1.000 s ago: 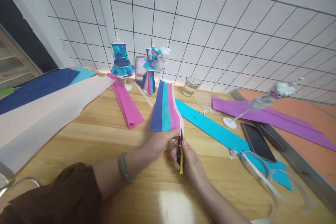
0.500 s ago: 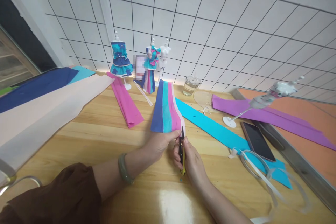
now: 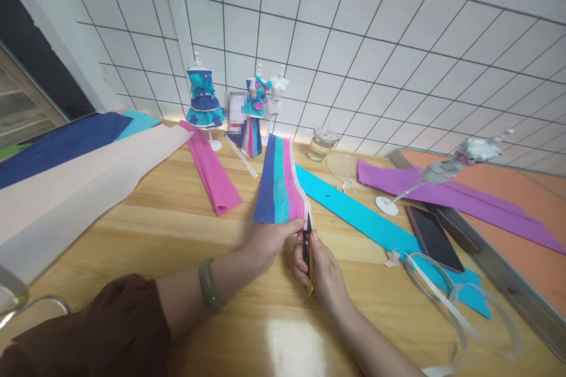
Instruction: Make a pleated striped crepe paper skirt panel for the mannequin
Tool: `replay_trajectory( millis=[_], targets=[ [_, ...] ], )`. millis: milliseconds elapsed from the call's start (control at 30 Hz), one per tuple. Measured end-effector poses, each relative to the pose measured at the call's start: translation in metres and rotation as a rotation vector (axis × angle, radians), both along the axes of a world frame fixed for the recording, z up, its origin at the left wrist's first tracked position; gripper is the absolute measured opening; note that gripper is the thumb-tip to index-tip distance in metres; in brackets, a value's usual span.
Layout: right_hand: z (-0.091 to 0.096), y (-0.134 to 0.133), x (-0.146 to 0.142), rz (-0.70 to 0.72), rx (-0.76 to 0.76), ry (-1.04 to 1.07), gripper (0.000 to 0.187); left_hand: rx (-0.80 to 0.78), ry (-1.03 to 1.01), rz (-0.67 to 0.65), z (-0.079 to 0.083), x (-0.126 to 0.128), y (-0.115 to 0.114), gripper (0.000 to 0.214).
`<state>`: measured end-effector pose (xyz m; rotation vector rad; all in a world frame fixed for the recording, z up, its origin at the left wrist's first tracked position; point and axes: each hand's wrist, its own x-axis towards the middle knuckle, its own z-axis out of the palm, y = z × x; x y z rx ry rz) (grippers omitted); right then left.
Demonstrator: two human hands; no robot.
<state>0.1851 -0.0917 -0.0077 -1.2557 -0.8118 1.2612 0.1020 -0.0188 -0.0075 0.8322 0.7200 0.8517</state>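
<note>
My left hand (image 3: 274, 241) pinches the lower edge of a striped piece of crepe paper (image 3: 281, 182), banded dark blue, turquoise, pink and pale pink. The piece stands up from my fingers, away from me. In my right hand (image 3: 325, 265) is a pair of scissors (image 3: 308, 259) with dark blades and a yellowish handle, its blades pointing away from me. Their tips lie at the pale right edge of the striped piece, just beside my left thumb. Part of the handles is hidden by my right fingers.
Mini dress forms stand along the wall, one in a blue ruffled dress (image 3: 204, 100). Another form (image 3: 464, 159) leans at right near a phone (image 3: 435, 238). A turquoise strip (image 3: 354, 206), a pink strip (image 3: 214, 174), a glass (image 3: 322, 144) and curled white ribbon (image 3: 435, 288) lie around.
The scissors and my right hand have shifted very slightly to the right. My left hand and the striped piece stay in place.
</note>
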Motion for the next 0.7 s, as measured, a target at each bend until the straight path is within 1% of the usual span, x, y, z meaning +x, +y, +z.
replay_trajectory(
  millis=[133,300,700],
  targets=[
    [-0.0002,-0.0004,-0.0001,-0.01,0.0,0.001,0.043,0.033,0.075,0.034,-0.0022,0.0011,0.0,0.019],
    [-0.0008,-0.0002,-0.0004,-0.009,-0.001,-0.015,0.044,0.009,0.024,0.037,-0.006,0.0022,0.0004,0.024],
    [-0.0002,0.0003,-0.0001,-0.019,-0.007,-0.057,0.042,-0.014,0.042,0.027,-0.0055,0.0013,0.0009,0.019]
  ],
)
